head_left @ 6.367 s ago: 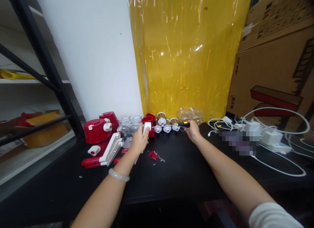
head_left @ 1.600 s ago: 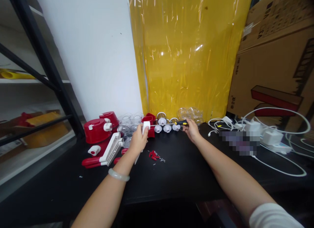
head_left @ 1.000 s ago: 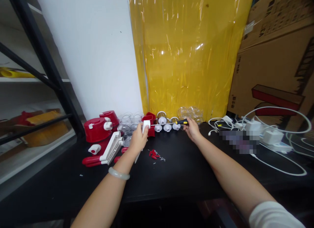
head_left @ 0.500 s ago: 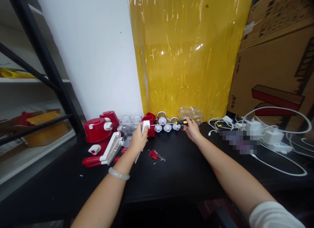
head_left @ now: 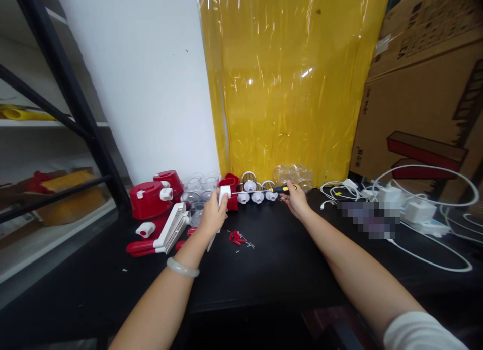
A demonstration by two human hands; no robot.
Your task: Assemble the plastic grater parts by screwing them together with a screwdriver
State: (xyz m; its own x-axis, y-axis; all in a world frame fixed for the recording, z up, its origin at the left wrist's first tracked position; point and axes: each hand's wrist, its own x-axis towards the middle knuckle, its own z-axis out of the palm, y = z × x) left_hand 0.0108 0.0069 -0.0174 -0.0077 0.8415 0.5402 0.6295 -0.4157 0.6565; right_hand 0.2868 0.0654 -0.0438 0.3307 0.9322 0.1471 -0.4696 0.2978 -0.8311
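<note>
My left hand (head_left: pixel 213 215) is closed around a white plastic part (head_left: pixel 225 190) with a rounded end; a pale flat length reaches down below the palm. In my right hand (head_left: pixel 296 201) is a black-and-yellow screwdriver (head_left: pixel 279 189), its handle held by the fingers. The long metal shaft runs level to the left, and its tip meets the white part's right side; the exact contact point is too small to make out. Below, small red pieces (head_left: pixel 236 238) and several screws (head_left: pixel 249 245) lie on the black table (head_left: pixel 287 269).
Red housings (head_left: pixel 150 200) and a white-and-red crank-like part (head_left: pixel 171 229) lie left, beside clear plastic cups (head_left: pixel 194 184). White-ended mesh drums (head_left: pixel 257 196) stand behind the screwdriver. White cables and chargers (head_left: pixel 418 209) spread right, near a large cardboard box (head_left: pixel 418 98).
Both hands stay in nearly the same place. The yellow markings on the screwdriver handle show differently, so it has turned slightly.
</note>
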